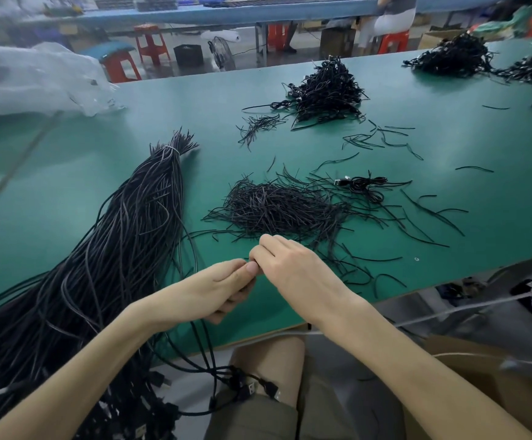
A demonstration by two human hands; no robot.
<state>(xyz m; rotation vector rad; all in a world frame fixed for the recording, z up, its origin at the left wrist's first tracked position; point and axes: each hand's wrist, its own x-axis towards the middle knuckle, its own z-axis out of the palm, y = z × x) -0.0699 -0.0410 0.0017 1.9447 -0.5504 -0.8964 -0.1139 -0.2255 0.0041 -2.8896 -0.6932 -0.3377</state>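
The left hand (217, 290) and the right hand (293, 268) meet low in the middle, above the near edge of the table (448, 147). The left fingers are curled round a few thin cables (209, 347), which are black, round and smooth. From this hand the cables run toward 6 o'clock, pass over the table edge and hang down to the lap, where their flat plugs (252, 389) point down. The right fingers are also curled, with their tips against the left thumb. I cannot tell what they pinch.

At 9 o'clock from the hands lies a thick bundle (125, 236) of long cables of the same kind. Its long axis goes from 7 to 1 o'clock, and a pale band ties it near the far end. At 12 o'clock, just beyond the hands, is a loose, flat pile of short wiry ties (277, 208). More ties are scattered toward 3 o'clock, up to the edge. A heap (325, 90) of coiled cables stands further away at 12 o'clock.

The table top is green, matt and flat. Bare green shows between the bundle and the ties, and in a narrow strip under the hands.
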